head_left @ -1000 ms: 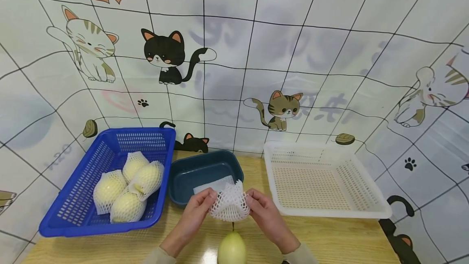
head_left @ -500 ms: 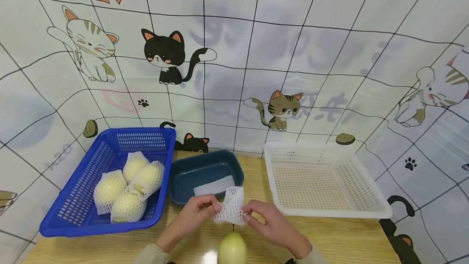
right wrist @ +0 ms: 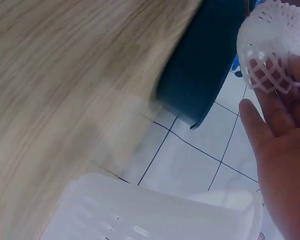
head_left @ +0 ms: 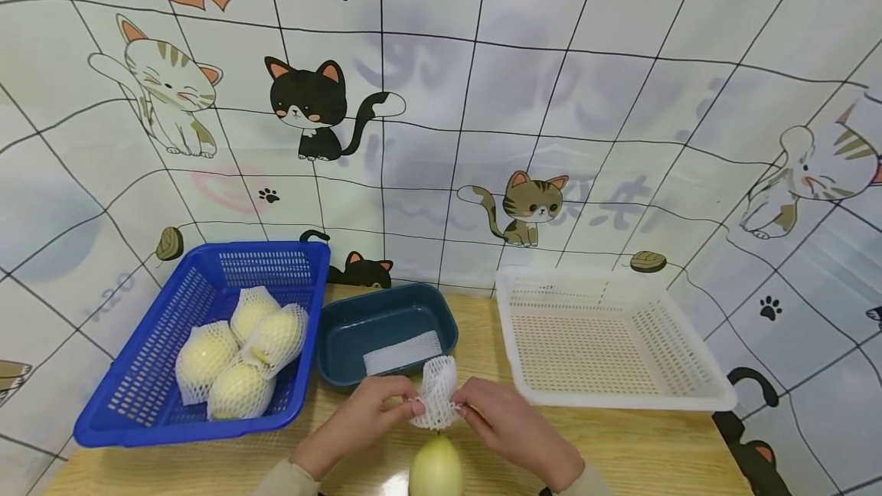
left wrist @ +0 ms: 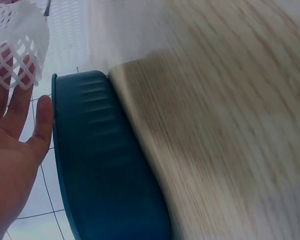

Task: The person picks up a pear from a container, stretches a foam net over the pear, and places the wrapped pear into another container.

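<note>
A white foam fruit net (head_left: 439, 393) hangs stretched between my two hands, just above the stem of a yellow-green pear (head_left: 437, 468) at the table's front. My left hand (head_left: 368, 416) pinches the net's left edge between thumb and finger. On the opposite edge my right hand (head_left: 508, 429) has the same pinch. In the left wrist view some fingers show behind the mesh of the net (left wrist: 17, 42). The right wrist view shows the net's (right wrist: 265, 35) lattice rim spread over fingers of the right hand (right wrist: 285, 155).
Behind the hands a dark teal tray (head_left: 358, 335) holds a flat foam net (head_left: 403, 353). A blue basket (head_left: 93, 423) at left contains several netted pears (head_left: 207, 358). At right stands a white basket (head_left: 586, 362). A cat-print sheet (head_left: 427, 98) rises behind the wooden table (head_left: 654, 450).
Both hands have lowered the net slightly toward the pear. The net has gone from widely spread to narrower and more upright. The pear and containers have stayed put.
</note>
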Demonstrator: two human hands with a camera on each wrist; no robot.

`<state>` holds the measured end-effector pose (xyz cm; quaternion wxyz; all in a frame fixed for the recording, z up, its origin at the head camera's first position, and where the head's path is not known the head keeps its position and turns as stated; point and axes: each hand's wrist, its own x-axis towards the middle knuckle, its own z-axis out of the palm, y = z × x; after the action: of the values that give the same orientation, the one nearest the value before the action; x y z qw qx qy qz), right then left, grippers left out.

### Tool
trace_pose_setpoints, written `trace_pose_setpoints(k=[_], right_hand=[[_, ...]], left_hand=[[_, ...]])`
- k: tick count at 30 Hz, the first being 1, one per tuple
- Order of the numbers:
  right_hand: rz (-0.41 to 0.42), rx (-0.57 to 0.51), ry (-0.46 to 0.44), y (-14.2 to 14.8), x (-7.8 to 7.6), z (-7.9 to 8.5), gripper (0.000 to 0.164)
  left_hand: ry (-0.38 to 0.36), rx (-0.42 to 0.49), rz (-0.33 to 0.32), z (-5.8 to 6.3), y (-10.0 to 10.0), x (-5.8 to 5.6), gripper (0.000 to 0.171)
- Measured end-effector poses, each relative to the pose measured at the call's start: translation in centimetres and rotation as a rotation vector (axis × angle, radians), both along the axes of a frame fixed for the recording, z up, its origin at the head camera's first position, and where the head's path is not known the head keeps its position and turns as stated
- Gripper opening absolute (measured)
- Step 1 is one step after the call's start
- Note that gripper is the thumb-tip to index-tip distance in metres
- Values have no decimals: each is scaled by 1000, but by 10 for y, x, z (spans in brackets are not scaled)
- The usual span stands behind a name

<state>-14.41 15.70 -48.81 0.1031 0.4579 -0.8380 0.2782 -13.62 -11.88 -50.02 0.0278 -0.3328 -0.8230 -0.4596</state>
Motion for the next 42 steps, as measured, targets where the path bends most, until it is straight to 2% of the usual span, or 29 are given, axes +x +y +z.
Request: trace_pose_setpoints(k=[8, 15, 20, 25, 28, 34, 37, 40, 42], right_hand=[[-28, 71, -52, -2, 1, 1, 17], [-32, 109, -59, -3, 2, -4, 13], [-19, 106, -51, 0, 3, -7, 11], [-10, 104, -55, 5, 9, -12, 10], [1, 102, -86, 7, 12, -14, 8], [13, 94, -191, 8, 15, -16, 8], [6, 113, -240, 8, 16, -18, 9], [8, 131, -305, 7, 17, -18, 11], [10, 138, -354, 6, 17, -18, 11]], left_hand=[[4, -25, -51, -6, 0, -4, 12], [-18, -33, -61, -13, 0, -6, 12], [-9, -51, -70, -17, -1, -3, 13], [-3, -88, -107, -21, -3, 3, 13], [-46, -146, -118, -21, -6, 8, 20], [-211, -261, -140, -18, -8, 18, 59], [-299, -277, -155, -16, -7, 22, 68], [-304, -299, -157, -15, -6, 26, 72], [-263, -321, -151, -15, -5, 28, 71]])
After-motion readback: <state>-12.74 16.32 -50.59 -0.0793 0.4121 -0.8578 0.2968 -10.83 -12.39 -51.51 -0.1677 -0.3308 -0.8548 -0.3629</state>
